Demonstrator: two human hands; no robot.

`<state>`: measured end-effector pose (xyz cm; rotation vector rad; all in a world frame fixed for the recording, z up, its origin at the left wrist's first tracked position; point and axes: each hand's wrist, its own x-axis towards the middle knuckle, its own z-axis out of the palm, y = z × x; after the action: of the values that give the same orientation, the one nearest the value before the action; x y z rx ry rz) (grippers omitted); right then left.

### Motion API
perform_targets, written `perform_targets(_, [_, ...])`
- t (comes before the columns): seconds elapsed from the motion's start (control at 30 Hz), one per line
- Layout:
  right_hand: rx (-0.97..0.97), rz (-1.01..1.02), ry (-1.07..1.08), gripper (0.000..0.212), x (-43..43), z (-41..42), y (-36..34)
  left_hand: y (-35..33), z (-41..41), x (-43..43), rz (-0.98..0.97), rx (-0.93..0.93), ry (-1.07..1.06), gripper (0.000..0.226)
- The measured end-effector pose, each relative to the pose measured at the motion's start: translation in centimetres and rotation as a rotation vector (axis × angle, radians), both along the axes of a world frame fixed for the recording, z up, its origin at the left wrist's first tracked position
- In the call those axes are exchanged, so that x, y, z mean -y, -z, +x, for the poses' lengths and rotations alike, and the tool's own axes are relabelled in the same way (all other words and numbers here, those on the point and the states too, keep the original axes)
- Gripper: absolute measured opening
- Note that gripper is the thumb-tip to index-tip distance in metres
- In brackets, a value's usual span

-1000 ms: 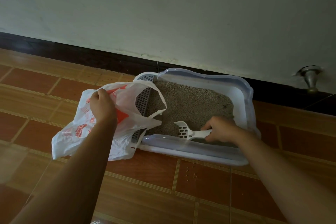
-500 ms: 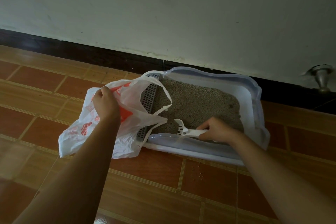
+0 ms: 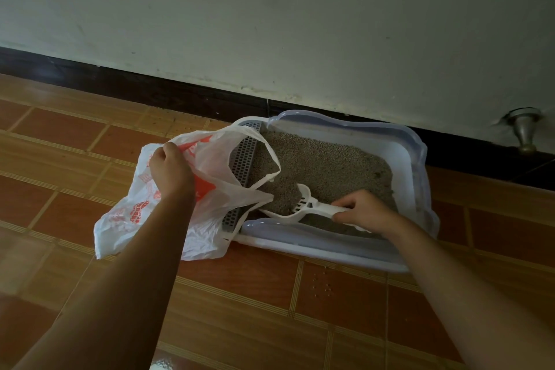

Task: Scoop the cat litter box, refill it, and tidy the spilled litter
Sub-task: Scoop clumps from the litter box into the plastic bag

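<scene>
Gripping the edge of a white plastic bag (image 3: 129, 210) with red print, the left hand (image 3: 171, 170) has its fingers curled tight on the thin plastic. It holds the bag open just left of the litter box (image 3: 416, 156). The right hand (image 3: 363, 210) is wrapped around the handle of the white scoop (image 3: 300, 204). The scoop's slotted bowl points left toward the bag and sits low over the grey litter (image 3: 324, 165), near the box's near left corner. One bag handle loops over a grey grid (image 3: 243, 156) at the box's left end. The box sits on the brown tile floor (image 3: 240, 309), close to the far wall (image 3: 270, 24). A metal doorstop (image 3: 525, 132) sticks out at far right.
</scene>
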<state>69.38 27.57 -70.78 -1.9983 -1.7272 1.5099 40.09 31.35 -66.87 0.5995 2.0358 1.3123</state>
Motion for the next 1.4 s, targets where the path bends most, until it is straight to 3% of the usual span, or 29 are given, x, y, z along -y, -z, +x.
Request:
perform_targets(0.27, [0.007,0.063,0.067,0.030,0.1,2.1,-0.8,-0.8,1.1,0.3,-0.021,-0.018,0.012,0.040])
perform_targets(0.4, [0.024,0.108,0.123,0.025,0.2,3.0,-0.7,-0.7,1.4,0.3,-0.030,-0.025,0.044,0.034])
perform_targets(0.77, [-0.089,0.244,0.326,0.037,1.6,2.7,-0.8,-0.6,1.6,0.6,-0.068,-0.064,0.080,0.033])
perform_targets(1.4, [-0.148,0.350,0.367,0.033,2.7,2.2,-2.3,-2.4,2.8,2.1,-0.049,-0.029,0.065,0.039])
